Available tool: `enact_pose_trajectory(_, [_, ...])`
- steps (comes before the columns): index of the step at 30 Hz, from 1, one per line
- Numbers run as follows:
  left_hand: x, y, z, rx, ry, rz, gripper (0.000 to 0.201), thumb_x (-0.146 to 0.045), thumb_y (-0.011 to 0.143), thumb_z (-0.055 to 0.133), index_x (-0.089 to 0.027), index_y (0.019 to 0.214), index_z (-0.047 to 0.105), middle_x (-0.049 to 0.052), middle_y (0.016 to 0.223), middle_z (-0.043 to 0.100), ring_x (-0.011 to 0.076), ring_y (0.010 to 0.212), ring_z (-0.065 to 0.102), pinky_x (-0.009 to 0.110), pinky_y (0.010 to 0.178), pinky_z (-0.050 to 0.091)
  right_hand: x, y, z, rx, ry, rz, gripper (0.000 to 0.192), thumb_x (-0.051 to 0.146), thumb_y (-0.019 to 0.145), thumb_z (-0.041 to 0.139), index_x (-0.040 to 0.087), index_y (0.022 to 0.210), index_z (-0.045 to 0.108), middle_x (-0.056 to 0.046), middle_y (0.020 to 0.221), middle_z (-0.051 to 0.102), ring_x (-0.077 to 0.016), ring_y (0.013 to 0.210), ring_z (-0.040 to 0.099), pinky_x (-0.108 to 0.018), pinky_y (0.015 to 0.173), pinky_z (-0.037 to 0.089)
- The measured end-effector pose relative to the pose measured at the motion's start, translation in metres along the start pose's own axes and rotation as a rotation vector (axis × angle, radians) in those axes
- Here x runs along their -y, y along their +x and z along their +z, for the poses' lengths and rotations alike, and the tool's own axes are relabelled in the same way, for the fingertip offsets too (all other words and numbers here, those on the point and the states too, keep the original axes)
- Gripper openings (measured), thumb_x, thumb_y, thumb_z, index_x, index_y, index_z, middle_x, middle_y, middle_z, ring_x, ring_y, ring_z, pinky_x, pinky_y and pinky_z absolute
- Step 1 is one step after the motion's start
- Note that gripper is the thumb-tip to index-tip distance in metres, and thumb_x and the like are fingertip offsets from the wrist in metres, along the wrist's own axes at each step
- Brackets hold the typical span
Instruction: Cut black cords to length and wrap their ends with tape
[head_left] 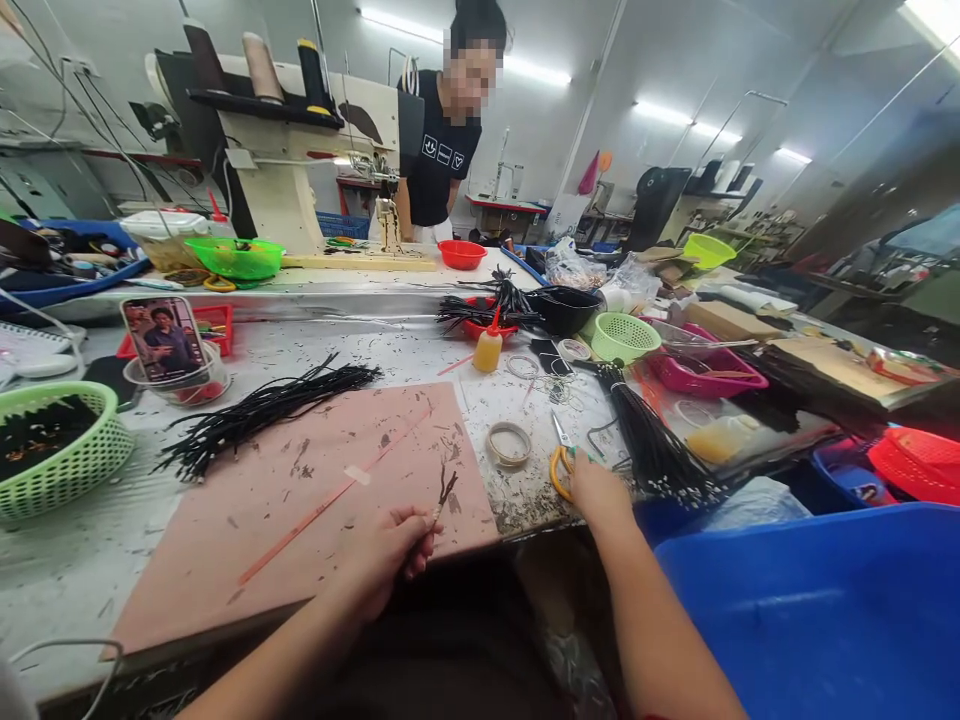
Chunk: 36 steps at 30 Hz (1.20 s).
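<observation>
My left hand (394, 555) pinches a short dark cord piece (444, 492) over the near edge of a pink work mat (315, 490). My right hand (596, 495) rests on the yellow-handled scissors (559, 460) at the mat's right, with its fingers on the handles. A bundle of black cords (262, 410) lies across the mat's far left corner. Another black cord bundle (652, 445) lies just right of my right hand. A roll of tape (508, 443) sits between mat and scissors.
A green basket (52, 450) stands at the left, a phone (161, 338) leans on a clear bowl, and a glue bottle (488, 347) stands mid-table. A blue bin (817, 610) is at lower right. A person in a black shirt (442, 150) stands behind the sewing machine (285, 140).
</observation>
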<state>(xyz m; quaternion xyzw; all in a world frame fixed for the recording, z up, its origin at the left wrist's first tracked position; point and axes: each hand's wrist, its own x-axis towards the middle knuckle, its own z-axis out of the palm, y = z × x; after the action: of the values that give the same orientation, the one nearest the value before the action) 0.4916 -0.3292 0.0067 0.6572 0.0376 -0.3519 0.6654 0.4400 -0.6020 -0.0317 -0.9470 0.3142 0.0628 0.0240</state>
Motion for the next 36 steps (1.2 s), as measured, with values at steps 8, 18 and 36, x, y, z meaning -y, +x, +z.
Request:
enact_pose_trajectory(8, [0.003,0.005,0.014,0.084,0.036,-0.005,0.015,-0.028,0.054,0.059,-0.015,0.052,0.055,-0.004,0.041,0.051,0.0058,0.036,0.042,0.019,0.040,0.028,-0.032,-0.061,0.009,-0.067,0.603,-0.208,0.051,0.028,0.074,0.051,0.021,0.124,0.042,-0.009,0.113,0.056,-0.0235,0.102,0.052,-0.032,0.083,0.041])
enact_pose_trajectory(18, [0.015,0.012,0.050,0.270,0.182,-0.015,0.017,-0.031,0.053,0.057,-0.015,0.049,0.054,-0.007,0.033,0.043,0.0049,0.032,0.034,0.020,0.038,0.022,-0.008,-0.156,0.035,0.401,0.987,-0.530,0.047,0.059,0.076,0.041,0.020,0.102,0.050,0.004,0.062,0.043,-0.0105,0.055,0.038,-0.020,0.052,0.032])
enact_pose_trajectory(36, [0.038,0.023,0.098,0.494,0.361,-0.133,0.019,-0.032,0.052,0.064,-0.015,0.053,0.056,-0.002,0.044,0.057,0.0076,0.038,0.047,0.020,0.041,0.031,-0.046,-0.188,0.057,0.308,1.019,-0.260,0.034,0.045,0.077,0.045,0.021,0.095,0.060,0.003,0.055,0.048,-0.0122,0.052,0.042,-0.021,0.050,0.035])
